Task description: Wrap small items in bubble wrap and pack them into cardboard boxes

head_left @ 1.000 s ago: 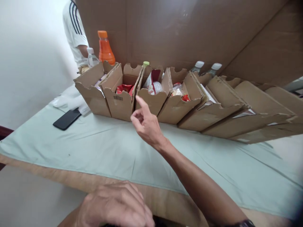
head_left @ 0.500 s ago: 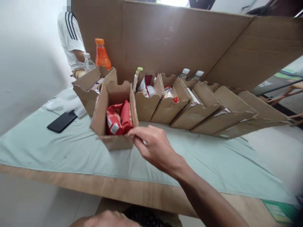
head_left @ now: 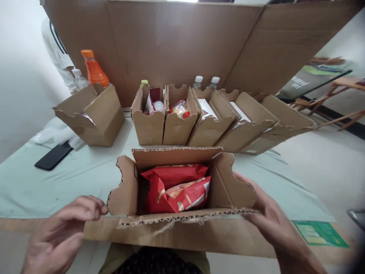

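Close in front of me, at the near table edge, is an open cardboard box (head_left: 173, 219) turned sideways. Red snack packets (head_left: 178, 190) lie inside it, their kind not readable. My right hand (head_left: 269, 213) grips the box's right end, with the fingers partly hidden behind the cardboard. At the left end, my left hand (head_left: 65, 228) is held with fingers curved and thumb apart, the fingertips close to the box's corner. Whether they touch it I cannot tell.
Behind stands a row of cardboard boxes (head_left: 148, 127) holding packets and bottles. A separate box (head_left: 110, 121) is at left, by an orange bottle (head_left: 95, 70) and a black phone (head_left: 54, 156). A tall cardboard panel (head_left: 182, 42) backs them. A person's sleeve (head_left: 57, 53) shows far left.
The box with red packets has come out of the row toward me and turned sideways. My right hand has moved to its right end, and my left hand has risen beside its left end.
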{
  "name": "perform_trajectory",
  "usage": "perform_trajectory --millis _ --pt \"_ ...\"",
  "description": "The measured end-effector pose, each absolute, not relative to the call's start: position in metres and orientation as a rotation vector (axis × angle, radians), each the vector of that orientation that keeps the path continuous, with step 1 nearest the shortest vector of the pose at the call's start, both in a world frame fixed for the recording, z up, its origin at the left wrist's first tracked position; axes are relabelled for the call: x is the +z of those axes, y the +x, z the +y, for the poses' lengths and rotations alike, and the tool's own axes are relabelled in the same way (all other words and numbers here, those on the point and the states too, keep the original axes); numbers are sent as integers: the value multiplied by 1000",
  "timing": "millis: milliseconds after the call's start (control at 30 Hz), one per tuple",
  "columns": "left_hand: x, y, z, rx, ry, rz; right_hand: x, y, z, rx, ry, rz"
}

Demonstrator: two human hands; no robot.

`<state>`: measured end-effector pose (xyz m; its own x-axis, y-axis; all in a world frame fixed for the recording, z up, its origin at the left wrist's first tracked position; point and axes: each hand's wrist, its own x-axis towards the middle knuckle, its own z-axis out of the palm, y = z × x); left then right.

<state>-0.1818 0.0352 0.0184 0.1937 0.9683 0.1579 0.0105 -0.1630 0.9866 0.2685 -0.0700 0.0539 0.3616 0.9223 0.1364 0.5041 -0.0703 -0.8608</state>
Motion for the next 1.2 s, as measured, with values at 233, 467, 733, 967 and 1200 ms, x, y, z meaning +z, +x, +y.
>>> perform_trajectory --millis 233,467,733,967,1200 --pt "-5 -118 35 636 1884 1261 13 247 -71 697 -1855 -1484" --pt "12 -51 111 1076 1923 1193 4 250 -6 521 -1631 -1318" --pt "-35 -91 84 684 2135 1145 -62 255 -37 165 -1809 -1574" --pt "0 -194 155 1062 2077 1631 -70 252 -39 9 -1838 -1695" --pt "32 -250 308 1319 1782 1951 -74 255 -37 -28 -1865 -1690"
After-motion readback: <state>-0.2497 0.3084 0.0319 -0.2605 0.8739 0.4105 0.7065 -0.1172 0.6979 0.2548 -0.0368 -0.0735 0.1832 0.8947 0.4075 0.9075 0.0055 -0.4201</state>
